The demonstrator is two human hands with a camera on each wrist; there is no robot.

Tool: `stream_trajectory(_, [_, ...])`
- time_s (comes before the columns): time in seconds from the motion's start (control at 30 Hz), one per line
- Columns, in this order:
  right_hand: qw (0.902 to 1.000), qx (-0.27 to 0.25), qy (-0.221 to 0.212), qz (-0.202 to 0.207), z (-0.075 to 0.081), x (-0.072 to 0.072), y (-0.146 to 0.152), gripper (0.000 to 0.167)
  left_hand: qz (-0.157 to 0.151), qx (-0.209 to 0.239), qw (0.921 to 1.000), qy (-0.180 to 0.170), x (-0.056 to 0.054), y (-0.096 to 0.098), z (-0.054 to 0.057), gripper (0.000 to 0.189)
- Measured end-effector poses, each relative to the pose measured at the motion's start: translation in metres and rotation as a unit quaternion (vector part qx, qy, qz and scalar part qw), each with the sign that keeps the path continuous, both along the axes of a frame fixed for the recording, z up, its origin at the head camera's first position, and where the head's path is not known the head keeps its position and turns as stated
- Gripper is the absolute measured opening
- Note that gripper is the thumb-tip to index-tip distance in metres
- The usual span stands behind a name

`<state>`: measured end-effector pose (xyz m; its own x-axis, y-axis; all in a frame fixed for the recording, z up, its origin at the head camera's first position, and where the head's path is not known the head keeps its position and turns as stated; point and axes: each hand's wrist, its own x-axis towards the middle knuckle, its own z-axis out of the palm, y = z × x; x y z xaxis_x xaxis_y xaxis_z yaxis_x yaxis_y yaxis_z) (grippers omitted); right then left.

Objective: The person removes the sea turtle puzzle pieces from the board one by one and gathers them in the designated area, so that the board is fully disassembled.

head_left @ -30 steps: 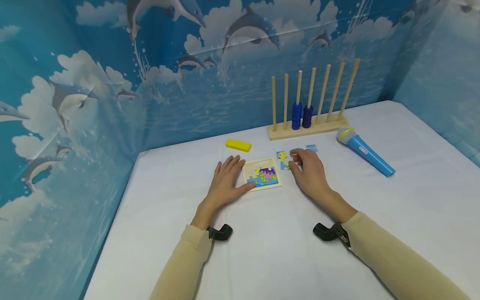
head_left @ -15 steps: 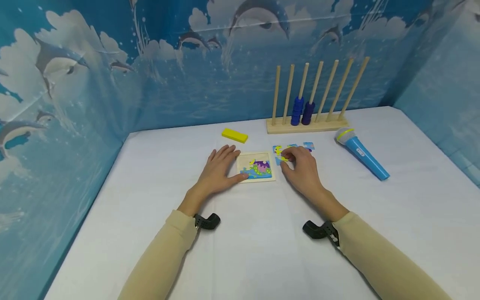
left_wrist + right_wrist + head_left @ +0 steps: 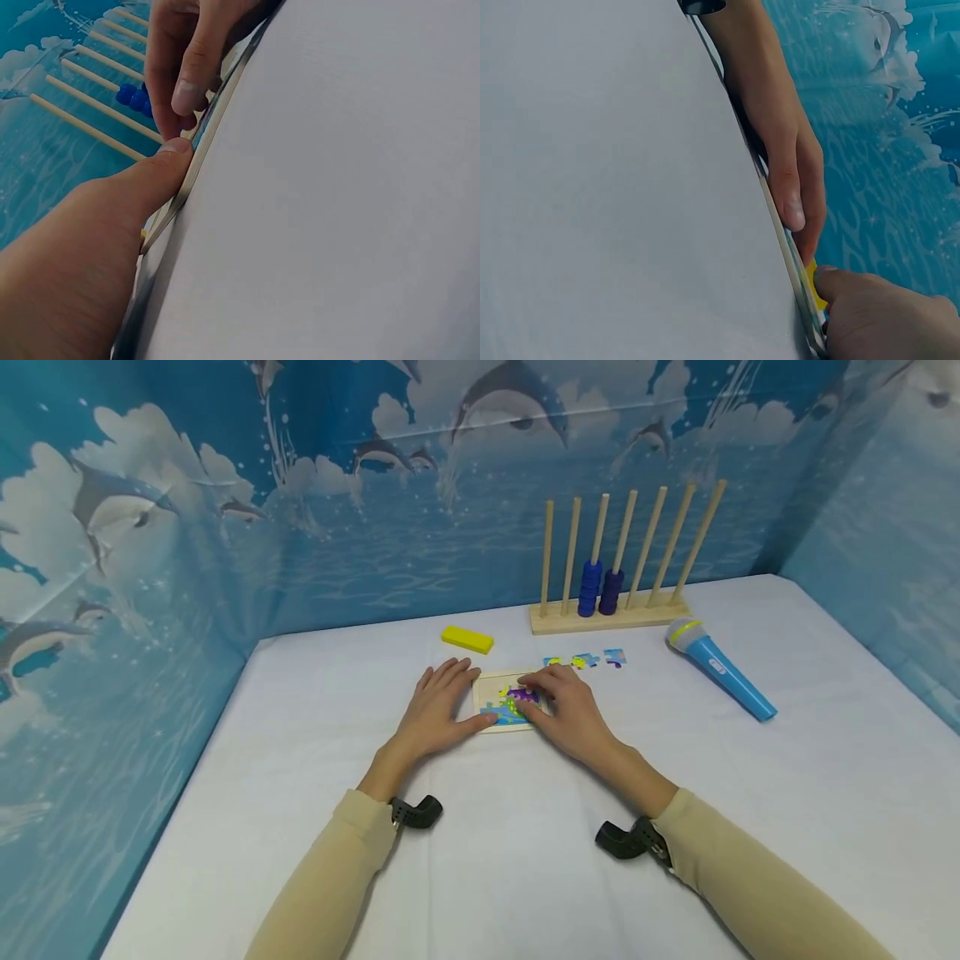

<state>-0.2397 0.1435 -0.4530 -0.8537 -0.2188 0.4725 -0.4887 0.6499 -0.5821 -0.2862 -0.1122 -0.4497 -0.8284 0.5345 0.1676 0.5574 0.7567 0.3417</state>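
Observation:
A small wooden puzzle tray (image 3: 486,680), partly filled with colourful pieces in blue, green and purple, lies on the white cloth in the head view. My left hand (image 3: 435,710) rests at its left side, fingers spread and thumb (image 3: 174,150) on the near rim. Over the right part of the tray, my right hand (image 3: 566,706) pinches a puzzle piece between thumb and fingers; the piece itself is mostly hidden. Behind the right hand lie loose puzzle pieces (image 3: 585,661), one partly covered by it.
A yellow block (image 3: 467,639) lies behind the tray. Farther back stands a wooden peg abacus (image 3: 611,622) with blue and purple beads on two pegs. A blue toy microphone (image 3: 723,670) lies to the right. A dolphin-print curtain (image 3: 360,560) rises behind the table.
My right hand has moved left from the loose pieces to the tray, and a blue-and-yellow piece is gone from its earlier spot. The left hand stays at the tray.

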Motion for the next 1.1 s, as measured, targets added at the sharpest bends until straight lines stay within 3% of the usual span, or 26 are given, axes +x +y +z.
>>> stream_trajectory(0.37, [0.9984,0.024,-0.050,0.010,0.001,0.000,-0.009,0.031,0.000,-0.001,1.0000,0.002,0.001,-0.001,-0.007,0.086])
stream_trajectory(0.63, [0.9961,0.042,-0.074,0.022,0.012,-0.006,-0.009,0.031,0.003,-0.004,1.0000,0.003,-0.002,0.001,-0.001,0.085])
stream_trajectory(0.83, [0.9960,0.015,-0.081,0.035,0.007,-0.008,-0.008,0.033,0.002,-0.002,1.0000,-0.001,-0.001,0.000,-0.001,0.085])
stream_trajectory(1.1, [0.9978,-0.033,-0.045,0.034,0.003,-0.005,-0.008,0.023,-0.001,0.001,1.0000,0.004,-0.002,0.000,-0.002,0.085])
